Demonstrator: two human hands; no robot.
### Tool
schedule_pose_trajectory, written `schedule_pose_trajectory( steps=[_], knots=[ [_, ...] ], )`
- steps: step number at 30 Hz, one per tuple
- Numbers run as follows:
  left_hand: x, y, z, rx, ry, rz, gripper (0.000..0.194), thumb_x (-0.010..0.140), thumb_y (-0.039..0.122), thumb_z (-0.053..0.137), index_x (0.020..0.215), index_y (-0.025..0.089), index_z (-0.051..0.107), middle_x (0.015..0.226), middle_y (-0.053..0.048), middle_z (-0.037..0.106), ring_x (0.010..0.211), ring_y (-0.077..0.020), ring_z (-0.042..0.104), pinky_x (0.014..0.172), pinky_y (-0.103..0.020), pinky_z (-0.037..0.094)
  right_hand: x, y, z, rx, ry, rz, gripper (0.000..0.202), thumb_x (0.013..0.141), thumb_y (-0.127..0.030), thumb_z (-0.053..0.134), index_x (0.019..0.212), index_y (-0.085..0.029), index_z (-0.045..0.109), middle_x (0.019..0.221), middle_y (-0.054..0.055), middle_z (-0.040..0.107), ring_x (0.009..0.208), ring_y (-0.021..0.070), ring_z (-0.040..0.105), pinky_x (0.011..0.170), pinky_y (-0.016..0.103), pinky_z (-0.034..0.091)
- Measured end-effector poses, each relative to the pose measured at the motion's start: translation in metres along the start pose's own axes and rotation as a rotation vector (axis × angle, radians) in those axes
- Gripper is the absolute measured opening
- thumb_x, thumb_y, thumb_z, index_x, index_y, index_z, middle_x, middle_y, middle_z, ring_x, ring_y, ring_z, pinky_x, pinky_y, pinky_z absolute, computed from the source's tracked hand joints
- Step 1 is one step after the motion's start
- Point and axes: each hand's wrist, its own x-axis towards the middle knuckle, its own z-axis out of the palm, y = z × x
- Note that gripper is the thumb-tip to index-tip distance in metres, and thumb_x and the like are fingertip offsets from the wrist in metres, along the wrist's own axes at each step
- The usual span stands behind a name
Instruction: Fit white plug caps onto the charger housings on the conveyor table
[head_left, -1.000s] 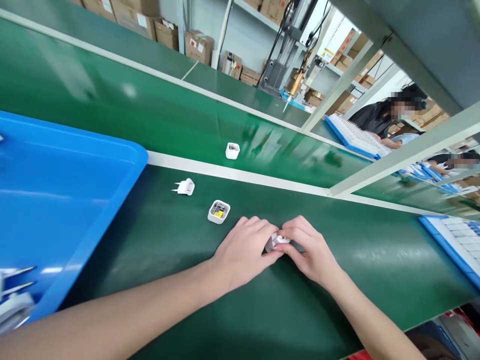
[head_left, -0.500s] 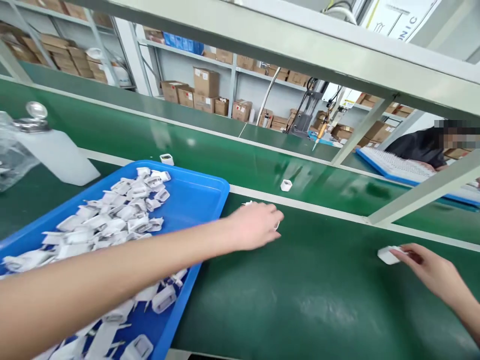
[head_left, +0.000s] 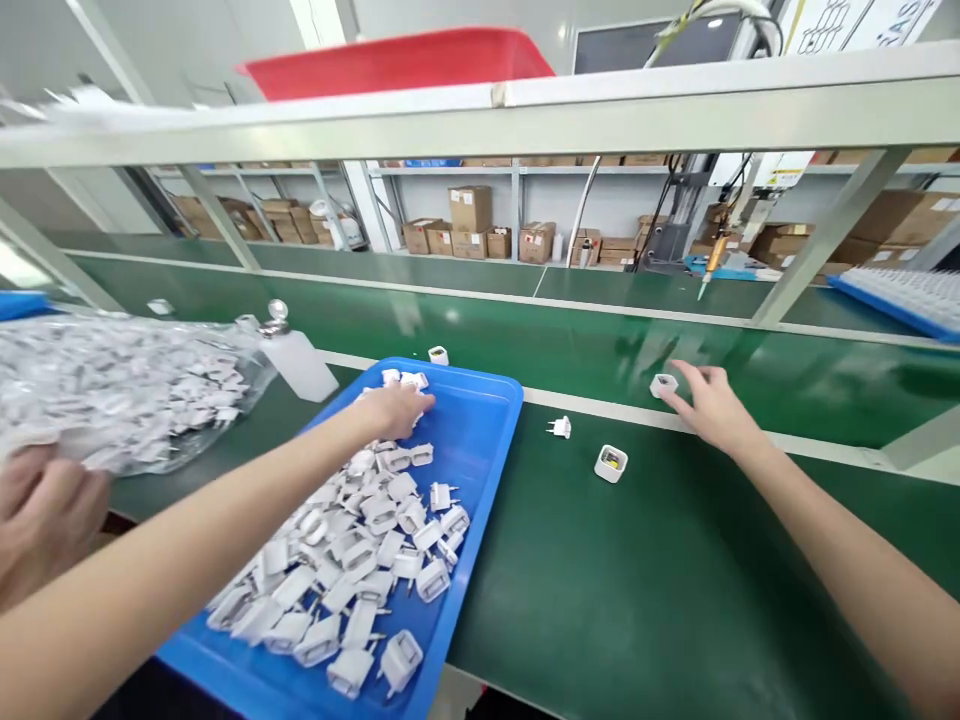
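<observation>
Sitting | white housing (head_left: pixel 664 386) | at tips of right grip (head_left: pixel 712 408) | contact unclear

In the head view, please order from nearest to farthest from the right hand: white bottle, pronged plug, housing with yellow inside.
1. Housing with yellow inside: left of right hand.
2. Pronged plug: farther left.
3. White bottle: leftmost, past blue tray.

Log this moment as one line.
left hand: at white plugs in blue tray; right hand: at white housing; pronged piece: on green table
</observation>
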Motion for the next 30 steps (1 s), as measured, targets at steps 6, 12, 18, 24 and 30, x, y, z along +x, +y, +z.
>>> schedule_pose_trajectory(
  steps=[6,12,18,24,30],
  knots=[
    [0.006,0.020,-0.022,0.217,-0.373,-0.157,0.031,0.096,0.038,0.062,0.117,0.015,0.062,0.110,-0.007,0.066,0.093,-0.0189,0.065,0.084,-0.039,0.056,0.050,-0.018,0.035,0.045,-0.124,-0.005,0.039,0.094,-0.053,0.059,0.104,-0.015,0.066,0.105,0.010,0.064,0.103,0.0258,0.061,0.095,0.047,0.047],
    [0.001,0.019,-0.030,0.223,-0.436,-0.166,0.024,0.094,0.034,0.064,0.109,0.015,0.064,0.110,-0.007,0.065,0.099,-0.0202,0.062,0.090,-0.041,0.053,-0.026,0.004,-0.006,0.163,-0.085,-0.164,0.033,0.098,-0.048,0.047,0.100,-0.022,0.067,0.112,0.010,0.065,0.102,0.0263,0.064,0.090,0.040,0.052],
    [0.019,0.021,-0.006,0.247,-0.476,-0.228,0.038,0.093,0.035,0.066,0.125,0.015,0.059,0.113,-0.008,0.065,0.101,-0.0218,0.064,0.091,-0.043,0.053,-0.116,-0.003,-0.033,0.284,-0.187,-0.475,0.022,0.103,-0.039,0.048,0.108,-0.026,0.065,0.121,0.010,0.062,0.108,0.0250,0.062,0.091,0.038,0.052],
    [0.034,0.054,-0.003,0.292,-0.440,-0.202,0.026,0.096,0.037,0.063,0.102,0.012,0.065,0.099,-0.004,0.067,0.091,-0.0186,0.066,0.083,-0.038,0.056,-0.117,-0.012,-0.026,0.349,-0.280,-0.507,0.027,0.103,-0.034,0.045,0.126,-0.026,0.058,0.124,0.011,0.060,0.113,0.0270,0.058,0.089,0.042,0.054],
    [0.056,0.110,-0.043,0.134,-0.263,-0.089,0.012,0.093,0.025,0.051,0.089,0.018,0.060,0.075,0.002,0.064,0.072,-0.0170,0.062,0.068,-0.028,0.049,-0.113,-0.003,-0.036,0.474,-0.393,-0.365,0.054,0.095,-0.050,0.062,0.142,-0.028,0.047,0.122,0.010,0.060,0.109,0.0283,0.060,0.088,0.043,0.055]
  ],
)
